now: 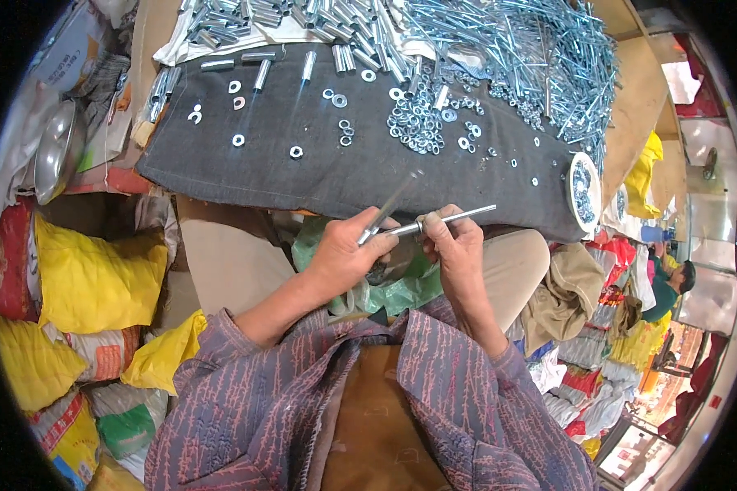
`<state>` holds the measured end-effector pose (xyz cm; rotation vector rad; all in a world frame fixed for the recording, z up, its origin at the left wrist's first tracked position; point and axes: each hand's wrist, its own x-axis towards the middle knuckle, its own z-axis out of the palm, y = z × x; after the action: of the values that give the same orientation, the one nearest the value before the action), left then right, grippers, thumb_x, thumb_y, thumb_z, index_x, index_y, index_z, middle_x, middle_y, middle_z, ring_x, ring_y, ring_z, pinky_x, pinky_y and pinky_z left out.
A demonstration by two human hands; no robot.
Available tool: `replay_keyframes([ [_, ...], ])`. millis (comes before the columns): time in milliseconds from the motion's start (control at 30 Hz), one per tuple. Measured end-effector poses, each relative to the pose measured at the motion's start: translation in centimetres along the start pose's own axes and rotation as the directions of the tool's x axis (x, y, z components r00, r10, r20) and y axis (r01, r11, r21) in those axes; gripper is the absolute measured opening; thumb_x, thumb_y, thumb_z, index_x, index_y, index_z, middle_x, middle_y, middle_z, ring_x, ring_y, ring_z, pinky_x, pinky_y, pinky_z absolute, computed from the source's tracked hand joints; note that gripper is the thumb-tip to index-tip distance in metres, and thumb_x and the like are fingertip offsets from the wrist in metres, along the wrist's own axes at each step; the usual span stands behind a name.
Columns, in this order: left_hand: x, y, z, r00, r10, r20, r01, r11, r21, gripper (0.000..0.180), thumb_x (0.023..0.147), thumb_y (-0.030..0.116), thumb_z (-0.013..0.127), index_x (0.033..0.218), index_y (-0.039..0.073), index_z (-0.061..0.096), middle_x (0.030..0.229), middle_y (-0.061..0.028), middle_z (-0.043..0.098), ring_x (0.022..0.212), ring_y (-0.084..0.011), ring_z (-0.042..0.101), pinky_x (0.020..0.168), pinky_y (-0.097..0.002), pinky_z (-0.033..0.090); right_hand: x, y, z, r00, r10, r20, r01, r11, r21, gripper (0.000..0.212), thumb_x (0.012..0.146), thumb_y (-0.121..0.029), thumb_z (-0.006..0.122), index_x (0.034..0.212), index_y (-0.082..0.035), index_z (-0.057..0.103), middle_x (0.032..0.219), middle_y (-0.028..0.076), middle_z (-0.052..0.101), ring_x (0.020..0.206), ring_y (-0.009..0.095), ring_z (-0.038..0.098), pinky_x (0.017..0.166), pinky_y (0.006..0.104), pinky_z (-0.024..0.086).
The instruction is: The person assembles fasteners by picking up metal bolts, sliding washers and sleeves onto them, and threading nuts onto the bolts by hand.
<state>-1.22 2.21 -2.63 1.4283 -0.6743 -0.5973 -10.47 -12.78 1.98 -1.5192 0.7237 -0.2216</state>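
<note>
My left hand is closed round two slim metal pieces over my lap. One, a shiny bolt-like rod, runs out to the right across both hands. The other, a metal rod, slants up and away from the fingers, its far end blurred. With thumb and fingertips, my right hand pinches the first rod near its middle, where a small collar or nut sits, partly hidden. Just ahead, the dark cloth carries loose nuts, flat washers and a heap of small rings.
Short metal sleeves lie scattered at the far side, beside a large pile of long bolts. A white bowl of small parts stands at the right edge. Yellow sacks crowd the left, and another person is at far right.
</note>
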Motion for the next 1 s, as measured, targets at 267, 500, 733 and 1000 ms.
replay_keyframes([
  [267,0.7,0.7,-0.8,0.96,-0.231,0.161,0.262,0.941,-0.214,0.029,0.093,0.017,0.051,0.113,-0.002,0.058,0.066,-0.0013,0.054,0.061,-0.008,0.05,0.059,-0.0256,0.043,1.5,-2.2,-3.3,0.989,-0.093,0.117,0.122,0.953,-0.276,0.019,0.086,-0.012,0.065,0.1,0.001,0.065,0.083,0.003,0.063,0.077,0.01,0.059,0.068,0.0257,0.048],
  [500,0.7,1.5,-0.1,0.933,-0.31,0.185,0.342,0.924,-0.173,0.031,0.09,0.015,0.051,0.115,-0.002,0.058,0.067,0.0005,0.051,0.062,-0.007,0.047,0.059,-0.0246,0.041,10.2,-2.6,-4.7,0.771,-0.637,-0.004,0.278,0.341,-0.898,0.026,0.077,-0.019,0.073,0.098,-0.007,0.064,0.088,0.012,0.059,0.08,0.028,0.062,0.07,0.0373,0.05],
  [733,0.4,0.9,-0.3,0.917,-0.342,0.207,0.385,0.894,-0.228,0.032,0.091,0.019,0.052,0.114,-0.001,0.061,0.066,0.0015,0.05,0.063,-0.0063,0.046,0.059,-0.0231,0.04,11.5,-2.2,-4.8,0.786,-0.61,-0.099,0.165,0.362,-0.917,0.019,0.077,-0.022,0.072,0.088,-0.007,0.066,0.085,0.011,0.061,0.078,0.031,0.062,0.07,0.0409,0.048],
  [1000,0.2,0.8,0.0,0.972,-0.221,0.074,0.227,0.971,-0.08,0.026,0.091,0.013,0.054,0.113,0.0,0.062,0.067,0.0013,0.054,0.063,-0.006,0.048,0.059,-0.0224,0.041,13.1,-3.7,-6.1,0.903,-0.423,-0.079,0.112,0.409,-0.906,0.021,0.077,-0.023,0.069,0.088,-0.006,0.063,0.093,0.016,0.062,0.085,0.036,0.062,0.074,0.0471,0.049],
])
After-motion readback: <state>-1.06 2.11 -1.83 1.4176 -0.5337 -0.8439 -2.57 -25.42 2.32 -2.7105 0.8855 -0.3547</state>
